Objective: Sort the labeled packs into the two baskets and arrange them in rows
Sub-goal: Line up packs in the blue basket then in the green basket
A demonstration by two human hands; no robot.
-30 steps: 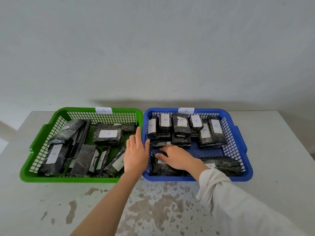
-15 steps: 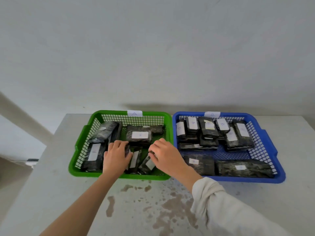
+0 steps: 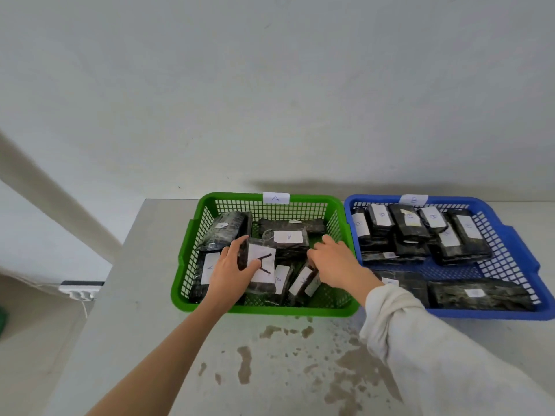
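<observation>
A green basket [image 3: 271, 310] tagged A holds several dark wrapped packs with white A labels, lying at mixed angles. Beside it on the right, a blue basket [image 3: 510, 240] tagged B holds several B packs, mostly in a back row. My left hand [image 3: 229, 273] grips an A pack [image 3: 260, 265] raised on edge in the green basket, thumb across its label. My right hand [image 3: 335, 264] reaches into the same basket with curled fingers on the slanted packs [image 3: 303, 282] near its front right; whether it grips one is hidden.
Both baskets stand at the back of a pale table [image 3: 150, 325] with brown stains [image 3: 345, 370] near the front. A white wall rises behind. The table's left edge drops to the floor, where a power strip [image 3: 78, 291] lies.
My right hand left the blue basket and joined the left in the green one. The left hand has lifted an A pack on edge. The view swung left.
</observation>
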